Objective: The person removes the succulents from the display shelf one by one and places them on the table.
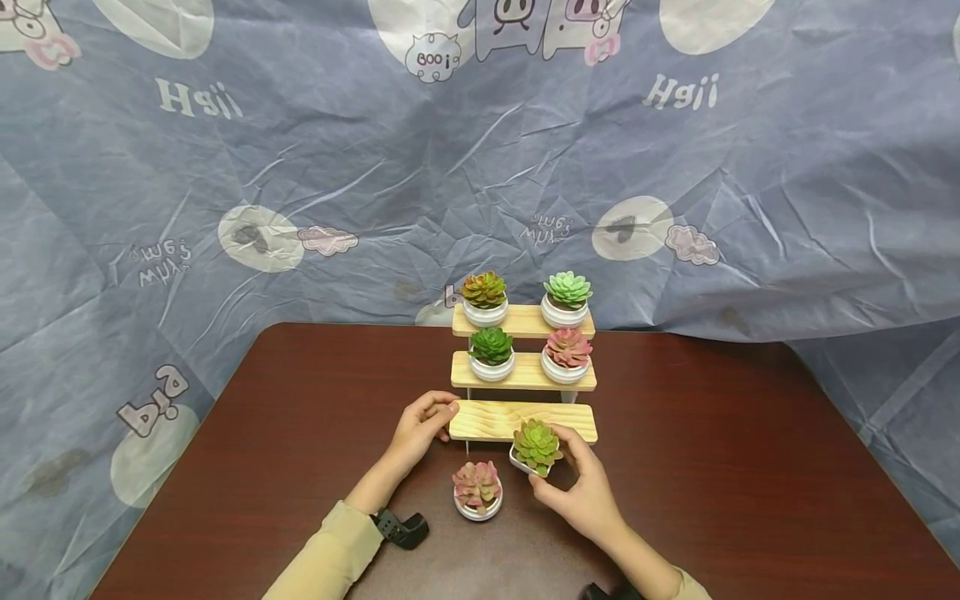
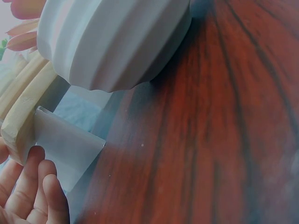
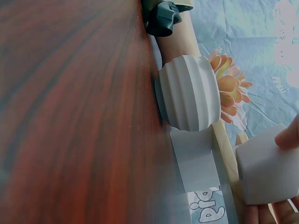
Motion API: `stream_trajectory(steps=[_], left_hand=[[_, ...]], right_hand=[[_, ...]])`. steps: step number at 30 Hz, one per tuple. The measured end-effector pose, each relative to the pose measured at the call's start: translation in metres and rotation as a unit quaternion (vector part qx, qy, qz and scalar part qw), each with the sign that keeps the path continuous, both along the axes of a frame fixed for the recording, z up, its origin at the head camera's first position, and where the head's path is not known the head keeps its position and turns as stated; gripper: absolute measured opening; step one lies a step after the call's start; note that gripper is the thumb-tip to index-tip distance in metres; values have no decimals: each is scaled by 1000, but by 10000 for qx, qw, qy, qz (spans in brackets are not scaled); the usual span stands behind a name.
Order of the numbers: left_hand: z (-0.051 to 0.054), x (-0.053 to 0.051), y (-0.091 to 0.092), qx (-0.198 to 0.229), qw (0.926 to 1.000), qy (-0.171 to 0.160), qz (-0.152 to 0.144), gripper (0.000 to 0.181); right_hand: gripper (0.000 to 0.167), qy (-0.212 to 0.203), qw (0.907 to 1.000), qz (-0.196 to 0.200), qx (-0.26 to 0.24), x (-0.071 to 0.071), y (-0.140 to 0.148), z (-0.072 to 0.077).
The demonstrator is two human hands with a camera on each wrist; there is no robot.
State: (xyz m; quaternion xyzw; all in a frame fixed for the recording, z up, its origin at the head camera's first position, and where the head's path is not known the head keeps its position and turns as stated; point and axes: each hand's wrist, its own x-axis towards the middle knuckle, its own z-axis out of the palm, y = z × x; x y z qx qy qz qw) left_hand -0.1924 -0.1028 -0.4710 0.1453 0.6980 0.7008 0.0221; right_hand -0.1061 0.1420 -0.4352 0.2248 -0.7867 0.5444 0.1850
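Observation:
In the head view, a wooden three-tier display stand [image 1: 487,421] stands on the table. My left hand [image 1: 422,427] grips the left end of its lowest board, thumb and fingertips against the wood; the left wrist view shows fingers [image 2: 35,161] at that board's end, beside a clear support. My right hand [image 1: 581,492] holds a light-green potted succulent [image 1: 537,446] by its squarish white pot [image 3: 268,165], over the lowest board's front edge toward its right. In front of the stand, a pink succulent [image 1: 477,490] sits on the table in a ribbed white pot [image 2: 117,42].
On the top board stand a reddish-green succulent [image 1: 484,298] and a mint-green one [image 1: 566,298]. The middle board bears a dark-green succulent [image 1: 492,353] and a pink one [image 1: 566,355]. Behind the dark-red table [image 1: 705,450] hangs a blue-grey printed cloth [image 1: 420,175].

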Motion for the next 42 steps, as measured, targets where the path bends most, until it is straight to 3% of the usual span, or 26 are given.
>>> stream_trajectory(steps=[10, 25, 29, 33, 38, 42], left_hand=[[1, 0, 1, -15, 10000, 65, 16, 21], [2, -1, 1, -68, 10000, 46, 29, 21], [2, -1, 1, -78, 10000, 43, 18, 21], [-6, -4, 0, 24, 9999, 112, -11, 21], [-23, -13, -1, 98, 9999, -29, 38, 20], [-21, -11, -1, 104, 9999, -19, 27, 20]], right_hand=[[60, -59, 9997, 46, 211, 5, 7, 0], [59, -619, 9965, 318, 462, 8, 14, -7], [62, -620, 9954, 409, 599, 3, 18, -21], [66, -696, 9940, 422, 728, -2, 23, -39], [64, -946, 9907, 525, 830, -2, 25, -43], [64, -1035, 9891, 561, 887, -2, 25, -43]])
